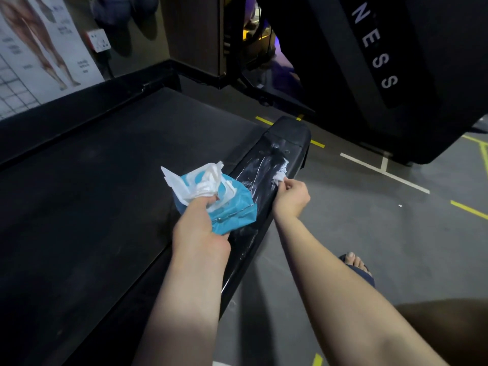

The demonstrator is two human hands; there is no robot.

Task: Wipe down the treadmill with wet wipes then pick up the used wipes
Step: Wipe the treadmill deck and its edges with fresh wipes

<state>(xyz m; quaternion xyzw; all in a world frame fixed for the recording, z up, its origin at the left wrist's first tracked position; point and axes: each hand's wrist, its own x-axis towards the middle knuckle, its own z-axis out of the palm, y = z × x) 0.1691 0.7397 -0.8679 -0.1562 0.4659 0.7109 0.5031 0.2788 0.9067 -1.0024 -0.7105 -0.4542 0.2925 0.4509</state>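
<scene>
Loads of open room over the belt (pixel 105 194) on the left: a wide flat stretch running out to the far rail (pixel 66 122) by the wall. The side rail (pixel 274 154) is the crowded bit. The left grip (pixel 200 223) and its wipe pack (pixel 232 207) sit over the middle of it, and the right grip (pixel 291 196) is on the outer edge just beyond, with only a narrow gap between them. The rail's far end is open. Right of it the floor (pixel 383 233) is free, apart from a sandalled foot (pixel 356 265) near the lower stretch. Further up on the right, a big black upright (pixel 396 62) leans in and closes off the space past the rail's end.
</scene>
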